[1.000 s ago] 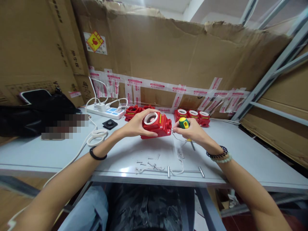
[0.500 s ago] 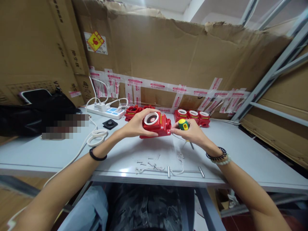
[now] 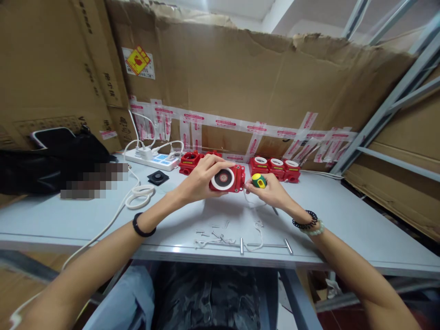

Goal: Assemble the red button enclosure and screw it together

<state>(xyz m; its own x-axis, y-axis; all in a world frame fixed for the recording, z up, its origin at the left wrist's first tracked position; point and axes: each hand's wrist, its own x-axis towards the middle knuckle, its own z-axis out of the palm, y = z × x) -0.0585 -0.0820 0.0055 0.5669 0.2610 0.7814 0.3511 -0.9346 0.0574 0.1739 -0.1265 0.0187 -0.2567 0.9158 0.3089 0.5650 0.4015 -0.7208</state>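
Housing: red housing (image 3: pixel 231 179) with a white ring on its face is held above the desk (image 3: pixel 343 220), the ring turned toward the camera.
Left hand: the left hand (image 3: pixel 201 178) is wrapped around the housing from its left side.
Right hand: the right hand (image 3: pixel 270 190) is closed around a screwdriver (image 3: pixel 258 181) with green-yellow handle, touching the housing's right edge.
Desk: loose screws (image 3: pixel 213 231) lie near the front edge; more red housings (image 3: pixel 277 167) stand in a row behind the hands.

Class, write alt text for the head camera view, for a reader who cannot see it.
Over a grey table, the left hand holds a red housing with its white ring facing the camera, while the right hand grips a green-and-yellow screwdriver beside it. Loose screws lie nearer the camera.
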